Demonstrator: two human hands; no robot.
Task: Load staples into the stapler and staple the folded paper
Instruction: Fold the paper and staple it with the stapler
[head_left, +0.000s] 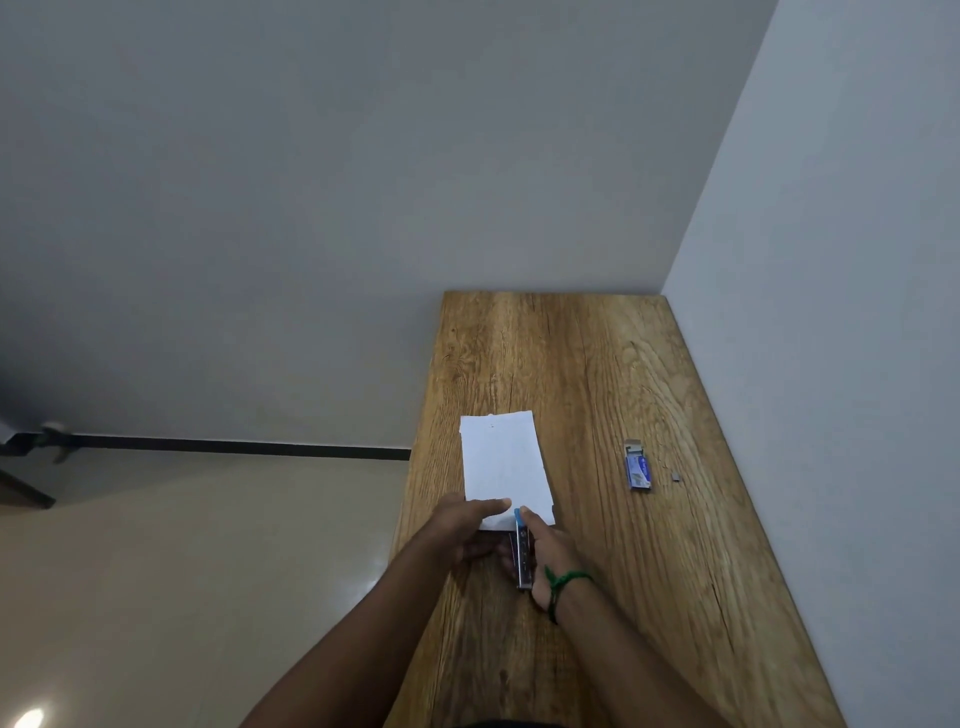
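For stapling, the folded paper (504, 467) is pinched steady by the left hand (467, 526), the stapler (522, 553) gripped at its edge by the right hand (551, 552).

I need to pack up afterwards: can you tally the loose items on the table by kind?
folded paper: 1
stapler: 1
staple box: 1
small grey piece, possibly loose staples: 1
Total: 4
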